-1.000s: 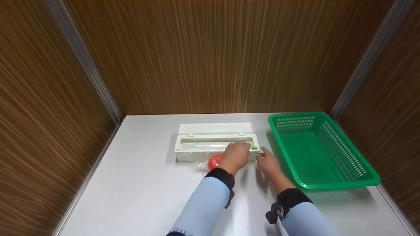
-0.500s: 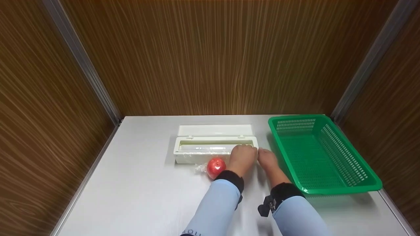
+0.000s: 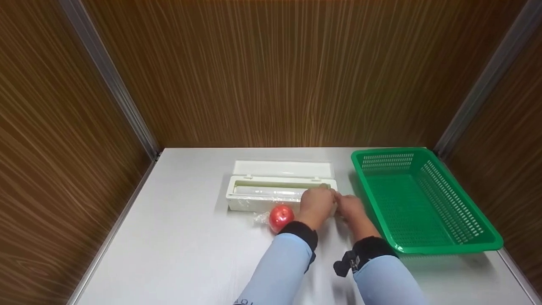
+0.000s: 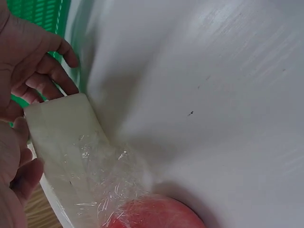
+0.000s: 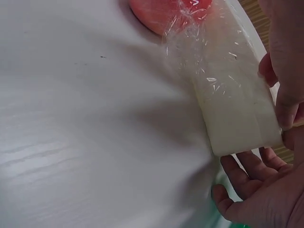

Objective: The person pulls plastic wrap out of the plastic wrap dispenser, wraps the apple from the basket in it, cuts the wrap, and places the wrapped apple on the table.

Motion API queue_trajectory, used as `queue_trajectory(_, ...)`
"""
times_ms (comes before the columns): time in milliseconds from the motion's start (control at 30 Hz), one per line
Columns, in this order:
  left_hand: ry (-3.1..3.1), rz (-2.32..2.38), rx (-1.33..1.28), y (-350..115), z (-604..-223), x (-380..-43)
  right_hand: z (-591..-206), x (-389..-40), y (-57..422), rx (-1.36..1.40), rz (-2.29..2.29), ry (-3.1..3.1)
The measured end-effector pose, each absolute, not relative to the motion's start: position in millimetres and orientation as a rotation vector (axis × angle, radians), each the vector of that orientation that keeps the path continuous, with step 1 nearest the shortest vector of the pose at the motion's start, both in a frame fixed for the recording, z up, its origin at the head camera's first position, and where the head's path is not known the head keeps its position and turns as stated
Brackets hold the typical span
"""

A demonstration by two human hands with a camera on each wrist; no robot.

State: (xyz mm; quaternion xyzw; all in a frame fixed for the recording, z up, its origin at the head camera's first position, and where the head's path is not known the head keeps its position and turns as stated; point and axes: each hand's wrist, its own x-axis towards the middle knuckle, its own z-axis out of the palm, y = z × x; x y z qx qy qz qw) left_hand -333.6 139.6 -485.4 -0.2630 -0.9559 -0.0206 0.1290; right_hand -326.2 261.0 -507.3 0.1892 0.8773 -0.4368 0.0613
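Note:
A white cling film dispenser [image 3: 254,203] lies with its lid folded back and a roll inside. Clear film [image 4: 114,175] hangs over its front onto a round red fruit [image 3: 281,218] in front. My left hand [image 3: 316,203] curls over the dispenser's right end, with thumb and forefinger gripping at the top corner. From the right, my right hand [image 3: 350,207] meets it there, its thumb and forefinger at the same corner. In the right wrist view its other fingers [image 5: 242,178] bend against the end face. The green slider is hidden behind the hands.
A green plastic basket [image 3: 440,250] stands on the right of the white table [image 3: 182,245], close beside my right hand. Wood-grain panels [image 3: 271,76] enclose the back and both sides.
My left hand has slid right to the dispenser's end, uncovering more of the red fruit. My right hand has closed in beside it, and the green slider has gone out of sight.

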Motion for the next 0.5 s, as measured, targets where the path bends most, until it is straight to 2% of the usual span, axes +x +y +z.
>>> queue_trajectory(100, -2.761, -0.036, -0.783, 140.7, -487.3, -333.9, -507.1, -323.9, 262.8, 0.583, -1.393, 2.592)
queue_trajectory(500, -2.723, -0.128, -0.879, 122.6, -489.1, -344.6, -503.0, -328.0, 256.6, 0.519, -1.158, 2.762)
